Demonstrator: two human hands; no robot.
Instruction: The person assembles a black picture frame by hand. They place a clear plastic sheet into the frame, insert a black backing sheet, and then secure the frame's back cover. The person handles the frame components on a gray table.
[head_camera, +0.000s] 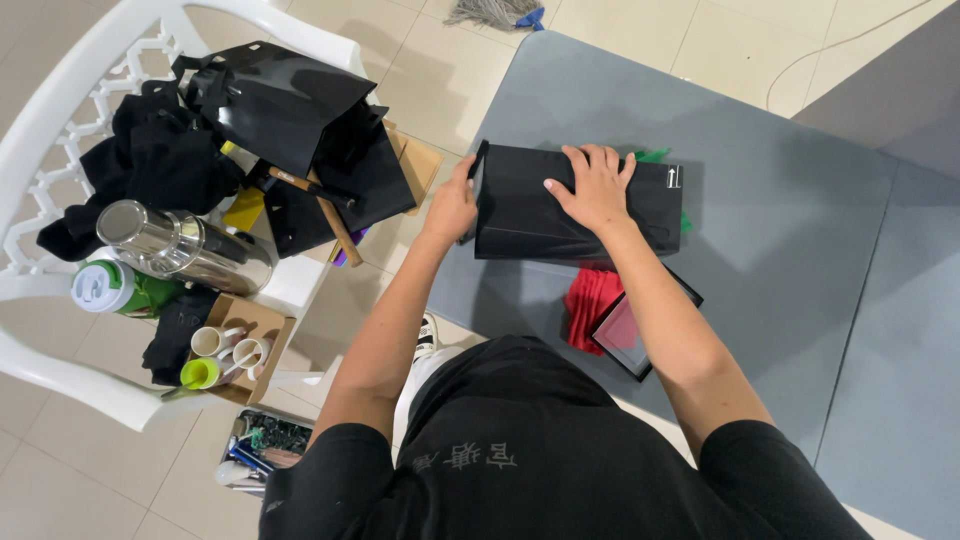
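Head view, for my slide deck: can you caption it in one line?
Right hand presses flat on a black bag on a grey table, left hand at its edge.

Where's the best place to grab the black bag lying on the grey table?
Probably its left short edge. The black bag lies flat, with the right hand pressing its middle, so come from the left, where the left hand already has a pinching grip at the handle end.

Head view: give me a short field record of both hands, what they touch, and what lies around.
left hand: grips the left edge of the black bag
right hand: flat on top of the bag
surface: grey table
under bag: red cloth, green bit
beside: white chair with steel flask, black bags
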